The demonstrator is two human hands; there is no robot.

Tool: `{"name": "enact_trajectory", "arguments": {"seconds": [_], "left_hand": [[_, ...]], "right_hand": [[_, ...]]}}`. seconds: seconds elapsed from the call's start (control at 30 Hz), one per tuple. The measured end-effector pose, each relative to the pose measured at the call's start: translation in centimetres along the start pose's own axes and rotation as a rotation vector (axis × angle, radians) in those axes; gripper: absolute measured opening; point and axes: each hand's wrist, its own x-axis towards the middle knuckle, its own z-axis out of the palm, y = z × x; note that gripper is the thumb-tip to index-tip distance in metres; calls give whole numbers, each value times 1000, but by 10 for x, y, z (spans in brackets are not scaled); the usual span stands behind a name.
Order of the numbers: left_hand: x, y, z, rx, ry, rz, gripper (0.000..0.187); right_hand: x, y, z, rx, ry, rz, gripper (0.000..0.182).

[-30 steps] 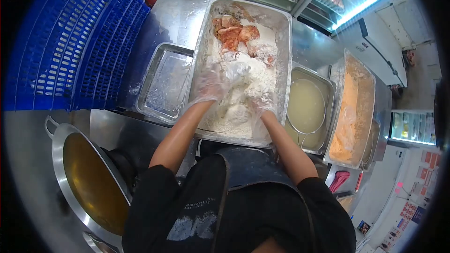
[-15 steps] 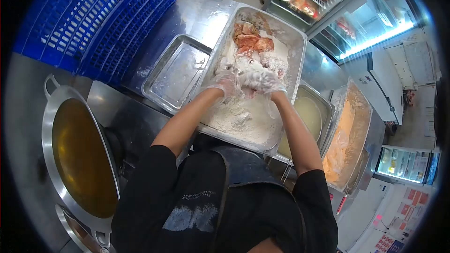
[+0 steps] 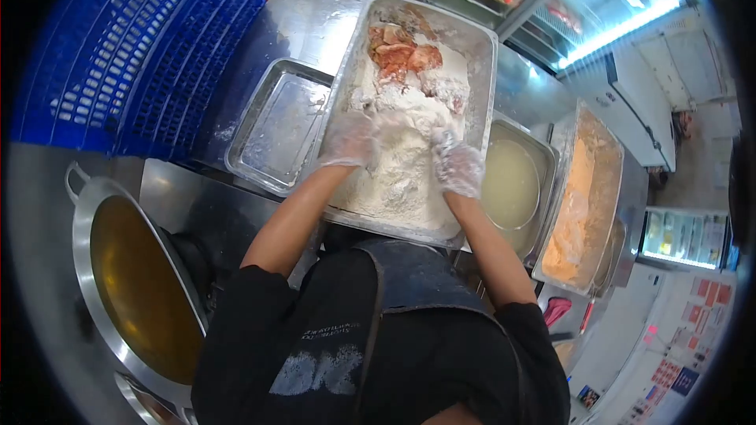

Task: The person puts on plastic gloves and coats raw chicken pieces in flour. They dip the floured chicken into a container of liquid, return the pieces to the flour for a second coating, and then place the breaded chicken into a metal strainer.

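A deep metal tray (image 3: 487, 71) holds a heap of white flour (image 3: 403, 165), with reddish raw meat pieces (image 3: 402, 57) at its far end. Some pieces near the middle are coated in flour. My left hand (image 3: 350, 142), in a clear plastic glove, is at the tray's left side by the flour; its fingers are smeared by motion. On the right side of the heap is my right hand (image 3: 458, 165), gloved too, its floury fingers apart and slightly curved. I see nothing held in it.
Left of the tray lies a shallow metal pan (image 3: 276, 130); blue plastic crates (image 3: 157, 71) stand behind it. A large wok of brownish oil (image 3: 138, 267) is at lower left. To the right are a pan of pale liquid (image 3: 510, 181) and a tray of orange powder (image 3: 575, 212).
My hands have moved apart and slightly nearer to me, away from the floured pieces they were on. The right hand has come off them. The view has shifted a little.
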Motion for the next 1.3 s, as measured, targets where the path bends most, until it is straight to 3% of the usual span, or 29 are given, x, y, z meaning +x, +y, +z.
{"name": "enact_trajectory", "arguments": {"seconds": [0.03, 0.07, 0.13, 0.17, 0.23, 0.3, 0.37, 0.4, 0.47, 0.53, 0.6, 0.67, 0.7, 0.73, 0.8, 0.83, 0.87, 0.93, 0.97, 1.0, 1.07, 1.1, 1.13, 1.2, 1.23, 1.27, 1.3], "left_hand": [[1, -23, 23, 87, 109, -69, 28], [4, -35, 37, 176, 226, -138, 29], [-5, -19, 23, 124, 82, -145, 32], [-11, -17, 33, 186, 122, -119, 34], [-21, -20, 52, 247, 153, -75, 38], [-33, -25, 54, 284, -173, -7, 49], [-52, 5, 18, 219, -266, -49, 56], [-60, 19, 3, 149, -347, -104, 63], [-67, 16, 18, 168, -366, -128, 58], [-73, 18, 32, 189, -383, -151, 53], [-76, 32, 38, -110, -283, -317, 55], [-65, 9, 91, -146, -232, -286, 57], [-54, 1, 111, -186, -175, -255, 59], [-43, -4, 114, -187, -182, -249, 59], [-21, -8, 103, 77, -585, -154, 57], [-18, -1, 93, 87, -440, -209, 54], [-19, 14, 64, 87, -442, -199, 54], [-21, 30, 15, -34, -371, -249, 60], [-23, 28, 11, -34, -371, -245, 60], [-28, 23, 7, -76, -259, -215, 63], [-37, 2, 3, -119, -147, -198, 66], [-41, -14, 6, -140, -210, -154, 64], [-44, -25, 12, -162, -270, -109, 62], [-55, -41, 43, -236, -157, -130, 58], [-60, -44, 51, -307, -50, -145, 53], [-61, -23, 35, -302, -49, -141, 53], [-59, 17, 7, -51, -278, -228, 49]], "right_hand": [[0, -3, 13, -154, -251, 165, 33], [-7, -2, 22, -146, -257, 180, 33], [-29, 1, 42, -163, 121, -124, 40], [-31, 1, 51, -197, -46, -58, 53], [-41, -10, 33, -236, -179, -94, 56], [-49, -9, 36, -265, -314, -138, 60], [-56, -1, 62, -26, -410, -81, 70], [-58, -1, 69, -20, -418, -71, 70], [-58, -1, 76, -34, -566, -194, 54], [-61, -3, 79, 132, -495, -231, 46], [-59, -9, 81, 296, -418, -265, 40], [-47, -12, 83, 263, -559, -260, 34], [-47, -4, 99, 248, -414, -366, 31], [-44, -2, 108, 248, -417, -358, 31], [-34, -6, 119, 148, -448, -252, 37], [-33, -12, 123, 58, -422, -134, 45], [-36, -6, 120, 55, -420, -124, 45], [-42, 5, 101, 255, -337, -119, 51], [-32, -2, 48, -17, -683, -216, 49], [-29, 5, 44, -16, -683, -217, 49], [-32, 26, 38, 464, -470, -237, 48], [-38, 32, 29, 573, -534, -49, 56], [-36, 42, 48, 571, -538, -55, 56], [-28, 59, 103, 52, -669, -182, 66], [-25, 2, -38, -42, -782, -96, 77], [-36, -3, -21, -38, -777, -95, 77], [-45, -3, 12, 78, -699, -47, 77]]}}
